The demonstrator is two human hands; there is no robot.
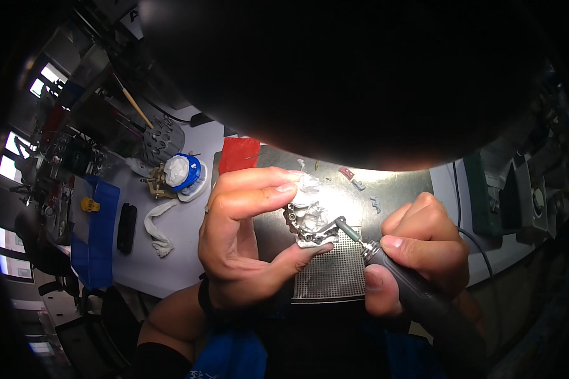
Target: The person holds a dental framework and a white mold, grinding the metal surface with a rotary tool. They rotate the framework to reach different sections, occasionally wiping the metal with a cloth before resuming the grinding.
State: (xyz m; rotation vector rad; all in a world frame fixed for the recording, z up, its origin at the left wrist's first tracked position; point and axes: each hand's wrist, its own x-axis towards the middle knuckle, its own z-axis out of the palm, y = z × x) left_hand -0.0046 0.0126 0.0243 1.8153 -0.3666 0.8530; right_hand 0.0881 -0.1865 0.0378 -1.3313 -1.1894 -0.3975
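Observation:
Between the thumb and fingers of my left hand [239, 237] is a white plaster dental cast [310, 215] with a dark metal framework along its near edge. My right hand [433, 246] is wrapped round a dark grey rotary handpiece [414, 284], with the thumb and fingers near its metal collar. A green cylindrical grinding stone [348, 228] sticks out of the handpiece toward the cast. Its tip is at a small loop of the framework; whether they touch, I cannot tell. Both hands are above a metal work plate [272, 163] and a perforated grille [332, 271].
Small grey and reddish pieces [375, 204] and a red sheet [239, 153] lie on the plate. To the left are a plaster model with a blue band [186, 174], a grey tool holder [162, 140], a black case [126, 227] and a blue tray [98, 237]. A large dark shape overhangs the far side.

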